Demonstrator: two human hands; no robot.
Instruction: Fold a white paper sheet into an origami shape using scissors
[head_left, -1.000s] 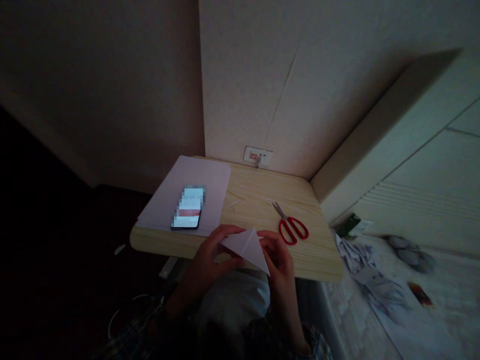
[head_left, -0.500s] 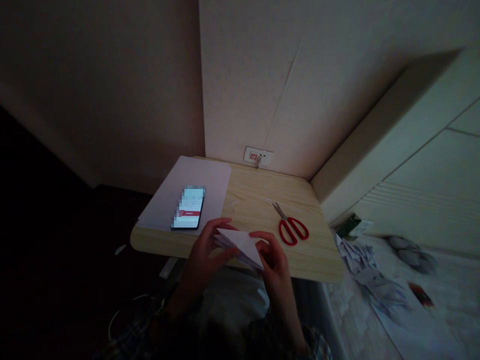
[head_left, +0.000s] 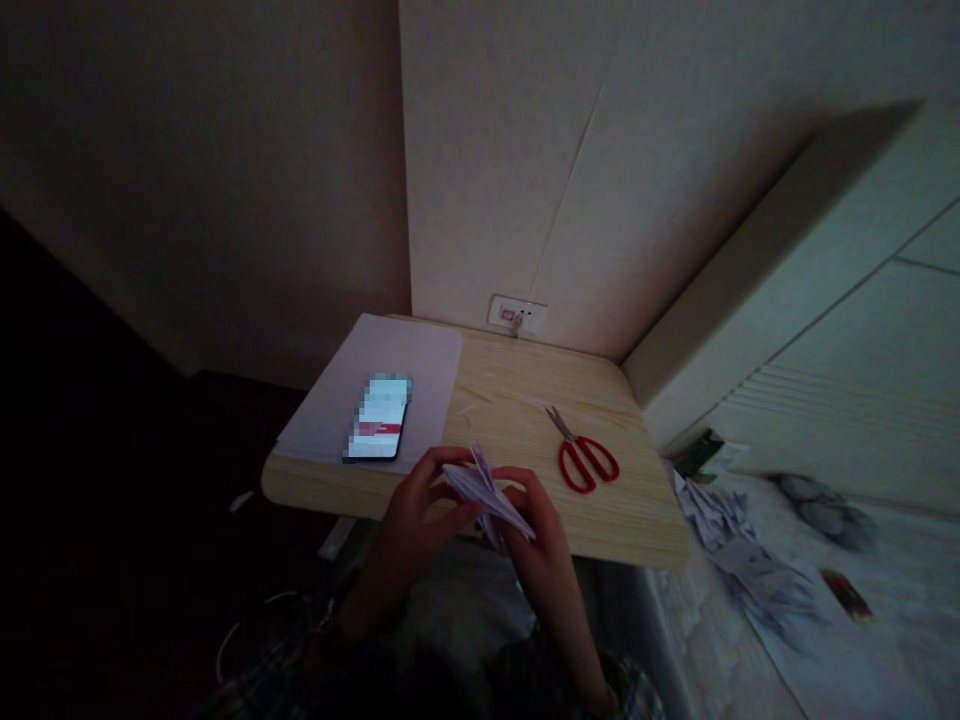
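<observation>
A folded white paper piece [head_left: 485, 493] is held over the near edge of the small wooden table [head_left: 510, 400]. My left hand [head_left: 409, 520] pinches its left side, fingers closed on it. My right hand [head_left: 541, 545] grips its right side from below, fingers curled round the folds. The paper is turned nearly edge-on, with several layers showing. Red-handled scissors [head_left: 583, 455] lie on the table just right of my hands.
A lit phone [head_left: 379, 418] rests on a stack of white sheets [head_left: 375, 385] at the table's left. A wall socket [head_left: 516, 315] sits at the back. Right of the table, on a pale surface, lies a heap of folded paper pieces [head_left: 739, 555] and a dark green box [head_left: 694, 452].
The paper was a flat triangle facing me; it has been turned and folded down to nearly edge-on. Both hands shifted slightly nearer to me.
</observation>
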